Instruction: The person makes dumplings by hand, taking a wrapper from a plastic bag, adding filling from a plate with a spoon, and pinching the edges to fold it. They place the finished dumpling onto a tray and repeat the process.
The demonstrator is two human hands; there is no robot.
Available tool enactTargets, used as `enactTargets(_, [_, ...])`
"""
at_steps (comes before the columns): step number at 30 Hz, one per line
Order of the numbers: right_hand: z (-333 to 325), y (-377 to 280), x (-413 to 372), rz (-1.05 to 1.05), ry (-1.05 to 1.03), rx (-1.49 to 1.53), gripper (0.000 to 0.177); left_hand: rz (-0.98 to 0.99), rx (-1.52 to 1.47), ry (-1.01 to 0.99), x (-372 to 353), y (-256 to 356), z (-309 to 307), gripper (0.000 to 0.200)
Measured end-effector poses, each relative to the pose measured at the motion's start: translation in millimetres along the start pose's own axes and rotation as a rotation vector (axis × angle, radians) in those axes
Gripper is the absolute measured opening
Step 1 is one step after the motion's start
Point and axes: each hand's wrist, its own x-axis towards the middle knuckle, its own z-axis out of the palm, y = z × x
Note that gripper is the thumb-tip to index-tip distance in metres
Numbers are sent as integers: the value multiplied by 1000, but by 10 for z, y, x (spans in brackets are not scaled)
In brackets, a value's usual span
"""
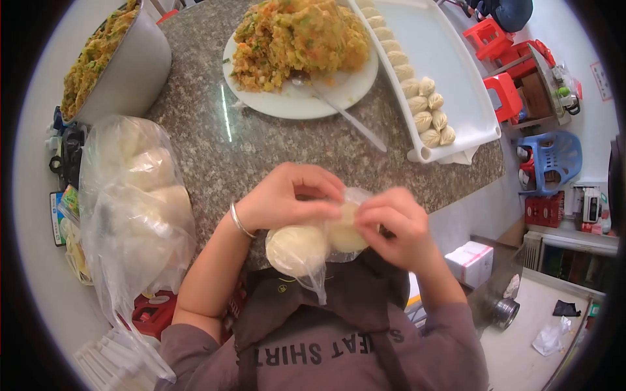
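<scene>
At the table's near edge, a clear plastic bag point(314, 281) holds pale, round dough wrappers point(297, 249). My left hand point(297, 195), with a silver bangle at the wrist, bends over the bag, thumb and fingertips pinched at its upper part. Opposite it, my right hand point(394, 225) is slightly blurred, its fingers pinched at the edge of a second pale round of dough wrappers point(345, 233). Beyond my hands, a white plate point(300, 109) bears a heap of orange and green filling point(306, 39). A spoon point(349, 120) rests in it, handle toward me.
A white tray point(456, 85) with rows of pleated dumplings point(424, 120) stands at the table's right. On the left are a metal pot point(140, 75) of filling and a large plastic bag point(140, 202) of pale rounds. Red stools point(488, 38) and a blue chair point(554, 159) stand beyond.
</scene>
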Motion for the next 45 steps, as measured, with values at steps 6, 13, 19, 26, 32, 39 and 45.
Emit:
enactTargets(6, [-29,14,390,137,103,222,13,151,-338,-44,-32,15,28,9])
enactTargets(13, [246,536,882,148,67,-166,24,81,-774,375,3,8,-60,14])
enactTargets(19, [143,266,1011,87,29,-212,19,-38,-836,498,23,5,-56,26])
enactTargets(26, [473,352,1322,-25,-26,-279,21,-76,-857,462,29,-64,-67,26])
enactTargets(32, [263,544,1073,41,-87,-288,23,-76,-856,540,15,-52,-88,27])
enactTargets(39, [21,388,982,309,-55,-35,21,-92,-907,519,19,-75,-73,33])
enactTargets(45, [110,436,851,300,-73,42,22,-24,-929,644,38,-47,-106,36])
